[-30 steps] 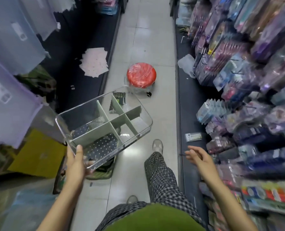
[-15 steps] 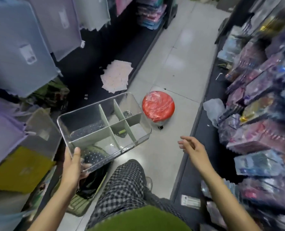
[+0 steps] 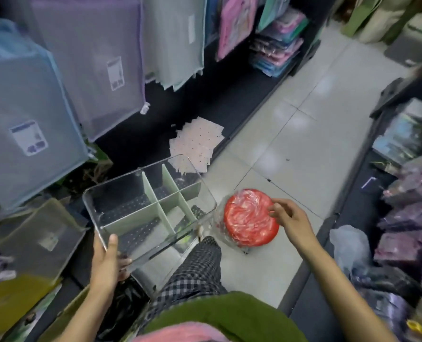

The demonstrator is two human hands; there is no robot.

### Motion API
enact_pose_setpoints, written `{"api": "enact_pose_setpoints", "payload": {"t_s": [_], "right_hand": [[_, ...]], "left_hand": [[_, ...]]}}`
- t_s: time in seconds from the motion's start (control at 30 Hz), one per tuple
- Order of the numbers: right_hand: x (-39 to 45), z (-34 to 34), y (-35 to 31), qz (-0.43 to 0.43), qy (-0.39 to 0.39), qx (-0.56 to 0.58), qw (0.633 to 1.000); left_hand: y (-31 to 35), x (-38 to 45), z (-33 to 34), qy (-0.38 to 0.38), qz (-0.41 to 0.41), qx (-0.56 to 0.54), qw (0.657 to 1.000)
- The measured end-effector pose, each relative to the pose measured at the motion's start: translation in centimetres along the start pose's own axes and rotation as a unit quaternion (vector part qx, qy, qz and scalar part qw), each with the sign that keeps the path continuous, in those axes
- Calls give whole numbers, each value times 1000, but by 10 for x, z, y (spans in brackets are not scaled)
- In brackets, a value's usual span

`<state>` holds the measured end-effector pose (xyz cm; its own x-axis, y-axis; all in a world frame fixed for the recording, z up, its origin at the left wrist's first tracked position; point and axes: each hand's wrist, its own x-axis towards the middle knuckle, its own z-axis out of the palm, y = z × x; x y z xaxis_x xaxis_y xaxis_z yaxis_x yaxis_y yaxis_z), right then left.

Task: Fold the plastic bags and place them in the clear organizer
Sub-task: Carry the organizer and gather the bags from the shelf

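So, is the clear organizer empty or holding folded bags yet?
Empty, it seems: the clear organizer, gripped by the left hand, shows only its pale dividers; dotted pattern shows through the bottom.

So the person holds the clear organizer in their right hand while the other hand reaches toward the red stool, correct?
Not quite: the head view shows the left hand gripping the clear organizer by its near corner. It is the right hand that reaches toward the red stool, holding nothing.
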<state>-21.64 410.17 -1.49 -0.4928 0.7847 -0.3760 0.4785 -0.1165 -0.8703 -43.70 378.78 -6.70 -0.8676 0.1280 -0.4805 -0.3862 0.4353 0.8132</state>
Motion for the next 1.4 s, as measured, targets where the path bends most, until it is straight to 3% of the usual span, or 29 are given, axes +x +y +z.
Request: {"api": "enact_pose_setpoints", "payload": {"t_s": [0.3, 0.57, 0.77, 0.93, 1.1, 1.4], "right_hand": [[154, -13, -96, -18, -35, -21, 999], [288, 16, -138, -38, -143, -84, 985], [411, 66, -152, -80, -283, -182, 938], [505, 100, -158, -127, -382, -270, 875], [572, 156, -106, -128, -427, -332, 831], [655, 312, 112, -184, -457, -420, 762]], "left_hand": [[87, 66, 72, 21, -61, -37, 997], [97, 96, 116, 83, -80, -64, 991], [74, 129, 175, 179, -112, -110, 971], [55, 152, 241, 281, -189, -159, 928], [14, 196, 270, 311, -216, -171, 909], [-142, 356, 274, 322, -208, -153, 911]]}}
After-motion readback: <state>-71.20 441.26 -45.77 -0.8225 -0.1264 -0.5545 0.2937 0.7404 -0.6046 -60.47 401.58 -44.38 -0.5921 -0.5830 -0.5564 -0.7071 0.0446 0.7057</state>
